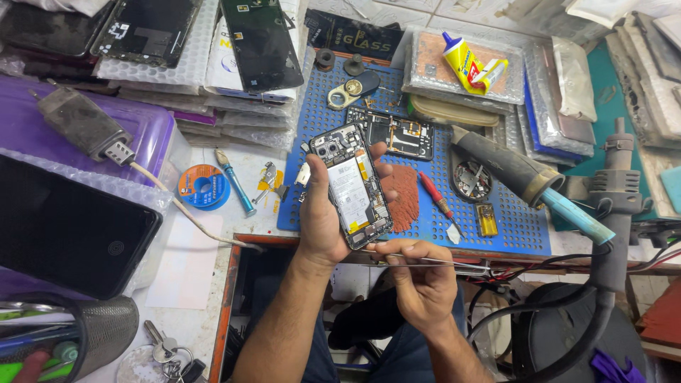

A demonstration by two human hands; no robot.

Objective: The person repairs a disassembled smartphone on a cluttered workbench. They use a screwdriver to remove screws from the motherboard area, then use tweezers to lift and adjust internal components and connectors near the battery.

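Opened smartphone (350,186): back cover off, battery and camera modules exposed, held tilted above the blue perforated mat (496,227) at the desk (191,284) edge.
Left hand (323,213): fingers (383,171) wrapped around the phone's sides, gripping it.
Right hand (422,276): fingers closed on metal tweezers (440,262), touching the phone's lower end.
Nearby on mat: red-handled screwdriver (434,196), second opened phone frame (397,135).
Left of mat: solder spool (203,186).
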